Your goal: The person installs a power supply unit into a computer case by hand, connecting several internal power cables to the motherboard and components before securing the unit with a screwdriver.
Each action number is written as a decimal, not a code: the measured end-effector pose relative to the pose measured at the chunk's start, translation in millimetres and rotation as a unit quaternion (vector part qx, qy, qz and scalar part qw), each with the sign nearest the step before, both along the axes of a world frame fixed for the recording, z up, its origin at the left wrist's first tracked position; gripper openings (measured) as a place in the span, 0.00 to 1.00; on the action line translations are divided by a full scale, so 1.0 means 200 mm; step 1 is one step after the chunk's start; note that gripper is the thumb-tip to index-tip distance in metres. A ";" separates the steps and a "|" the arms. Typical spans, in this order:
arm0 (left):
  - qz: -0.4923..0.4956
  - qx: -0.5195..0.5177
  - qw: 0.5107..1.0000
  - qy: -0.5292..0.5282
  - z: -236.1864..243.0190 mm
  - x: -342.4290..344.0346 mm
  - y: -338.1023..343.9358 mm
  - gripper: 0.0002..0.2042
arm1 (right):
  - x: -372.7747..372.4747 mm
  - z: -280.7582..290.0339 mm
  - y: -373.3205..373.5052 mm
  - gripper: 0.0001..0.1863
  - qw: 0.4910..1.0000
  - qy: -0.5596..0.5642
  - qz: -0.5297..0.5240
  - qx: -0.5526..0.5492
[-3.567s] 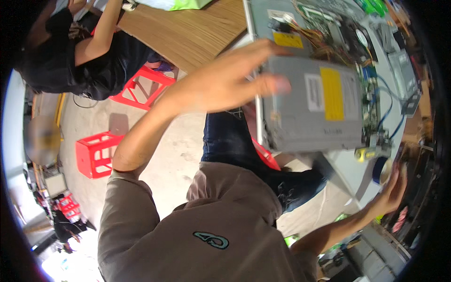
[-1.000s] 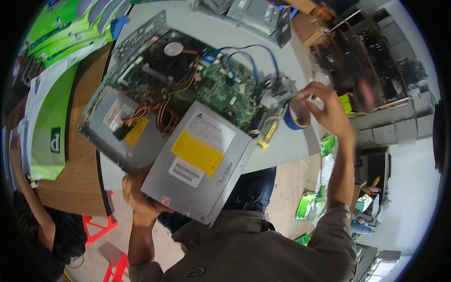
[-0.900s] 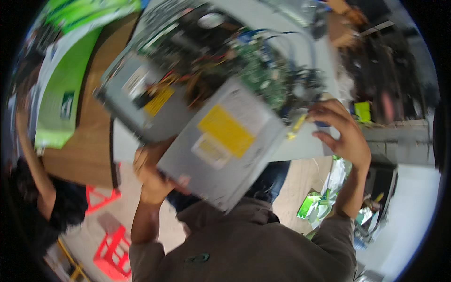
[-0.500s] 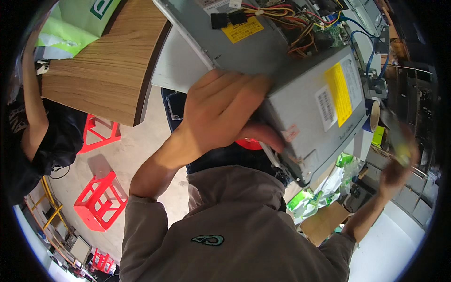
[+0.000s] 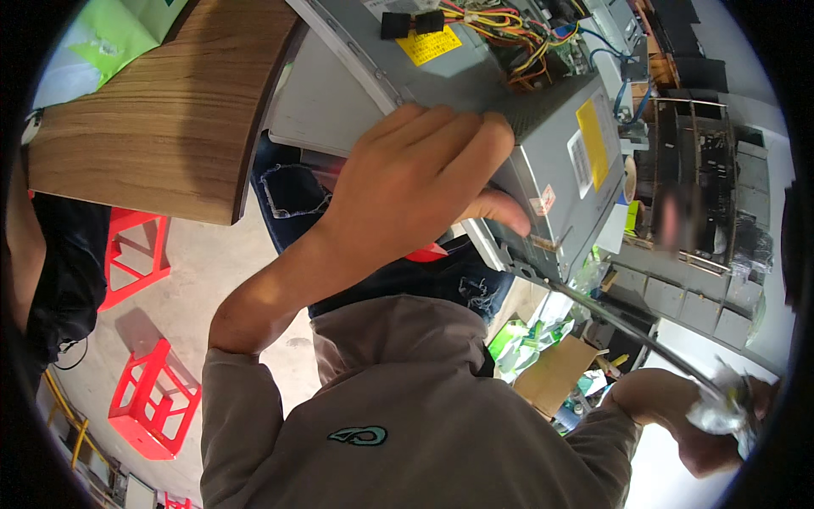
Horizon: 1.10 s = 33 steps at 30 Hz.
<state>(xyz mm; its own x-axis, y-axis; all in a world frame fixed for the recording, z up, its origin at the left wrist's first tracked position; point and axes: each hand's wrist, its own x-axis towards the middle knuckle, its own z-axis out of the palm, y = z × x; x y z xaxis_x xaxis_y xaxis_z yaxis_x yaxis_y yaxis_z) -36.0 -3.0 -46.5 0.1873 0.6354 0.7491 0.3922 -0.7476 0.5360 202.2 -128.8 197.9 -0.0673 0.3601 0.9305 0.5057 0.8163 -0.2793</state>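
An open desktop computer case (image 5: 373,64) is tipped over the lap, with a silver metal box (image 5: 555,174) bearing yellow and white labels along its right side. My left hand (image 5: 428,174) is closed over the case edge by that box, its thumb pressed near the front corner. Far to the lower right, my right hand (image 5: 765,397) grips a long-shafted screwdriver (image 5: 632,331); clear crinkled plastic is around the handle end. The screwdriver's tip reaches the case's lower edge, below my left thumb. Whether it sits in a screw cannot be made out. Coloured wires (image 5: 509,30) lie inside the case.
A wood-grain table (image 5: 153,127) with a green-and-white bag (image 5: 110,51) stands at left, beside another person's arm (image 5: 25,246). Red plastic stools (image 5: 157,403) are on the floor. At right are a cardboard box (image 5: 555,373), green-white packaging (image 5: 517,348) and a metal rack (image 5: 691,178).
My right hand has swung down and outward, and the screwdriver now reaches the case's lower edge. My left hand keeps its hold on the case. The whole view has shifted slightly.
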 end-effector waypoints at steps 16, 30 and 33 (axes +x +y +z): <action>0.021 -0.106 0.994 -0.023 0.24 -0.01 -0.02 0.24 | -0.04 0.07 0.10 0.31 0.853 -0.093 0.142 -0.493; -0.195 -0.145 0.903 0.354 0.50 0.86 0.42 0.14 | -0.07 -0.15 0.19 0.31 0.960 0.116 0.136 -0.214; -0.216 -0.117 0.915 0.321 0.49 0.85 0.41 0.14 | 0.08 -0.21 0.23 0.25 0.949 -0.033 -0.284 0.135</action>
<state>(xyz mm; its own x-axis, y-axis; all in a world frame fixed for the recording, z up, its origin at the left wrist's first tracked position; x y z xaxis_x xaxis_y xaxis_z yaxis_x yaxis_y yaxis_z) 133.3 78.0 50.5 0.8124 0.5268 0.2498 0.3766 -0.8013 0.4649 218.2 -83.2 156.5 0.0047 0.1056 0.9944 0.8945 0.4442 -0.0514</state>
